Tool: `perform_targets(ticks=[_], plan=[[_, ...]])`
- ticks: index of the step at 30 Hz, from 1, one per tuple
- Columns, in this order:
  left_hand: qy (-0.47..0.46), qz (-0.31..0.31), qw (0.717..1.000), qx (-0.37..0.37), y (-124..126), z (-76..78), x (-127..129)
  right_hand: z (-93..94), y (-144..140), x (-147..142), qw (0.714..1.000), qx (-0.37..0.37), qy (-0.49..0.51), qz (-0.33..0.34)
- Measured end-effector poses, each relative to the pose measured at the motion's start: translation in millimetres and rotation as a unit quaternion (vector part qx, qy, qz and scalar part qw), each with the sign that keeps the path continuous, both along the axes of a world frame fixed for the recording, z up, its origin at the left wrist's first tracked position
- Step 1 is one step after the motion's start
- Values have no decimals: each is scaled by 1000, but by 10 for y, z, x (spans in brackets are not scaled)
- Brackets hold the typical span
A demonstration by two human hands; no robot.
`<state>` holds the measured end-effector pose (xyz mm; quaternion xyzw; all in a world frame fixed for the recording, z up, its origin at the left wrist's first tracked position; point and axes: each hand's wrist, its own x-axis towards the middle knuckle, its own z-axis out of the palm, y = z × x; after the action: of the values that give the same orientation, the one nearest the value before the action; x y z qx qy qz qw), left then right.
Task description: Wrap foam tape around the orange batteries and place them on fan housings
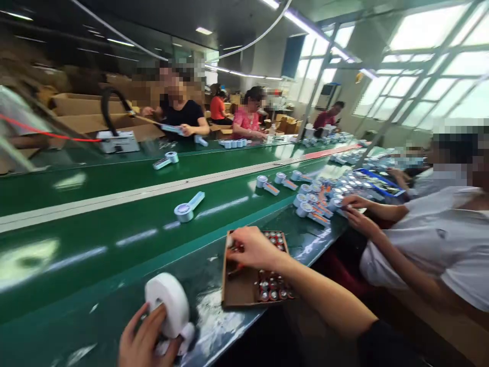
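Observation:
My left hand (142, 340) grips a white round-headed device (170, 307) at the near edge of the green bench. My right hand (255, 248) reaches into a shallow cardboard tray (239, 290) that holds several red-and-silver batteries (272, 289); its fingers are curled over the tray's far left corner, and what they pinch is hidden. The tray lies just right of the white device.
A green conveyor belt (114, 224) runs past, carrying a blue-handled device (188, 207) and more further along (267, 184). A co-worker in a white shirt (431, 239) handles a cluster of devices (321, 204) to my right. Other people work across the belt.

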<state>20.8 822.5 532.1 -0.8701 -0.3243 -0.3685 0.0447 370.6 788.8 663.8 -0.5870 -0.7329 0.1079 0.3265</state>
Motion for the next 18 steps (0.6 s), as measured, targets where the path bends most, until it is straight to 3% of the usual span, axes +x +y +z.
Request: perform_targets(ticks=[1,3,5,6,9,12,15,18], plan=[[17,-10,1000,6,-144,201,52,38,-101,7,991,23,128,-14],[32,-18,999,-6,-371,554,172,124,-299,30,932,80,355,-4],[49,-14,999,-20,-508,809,280,216,-480,39,880,97,465,4],[59,-10,998,-19,-555,903,320,266,-567,25,874,87,478,2],[110,-23,993,15,-632,1106,384,409,-763,-91,910,23,413,-9],[172,-85,978,77,-599,1231,411,501,-785,-190,958,-19,285,-5],[228,-153,954,122,-525,1326,458,569,-720,-201,984,2,181,6],[260,-195,937,128,-480,1419,526,647,-682,-192,994,10,89,62]])
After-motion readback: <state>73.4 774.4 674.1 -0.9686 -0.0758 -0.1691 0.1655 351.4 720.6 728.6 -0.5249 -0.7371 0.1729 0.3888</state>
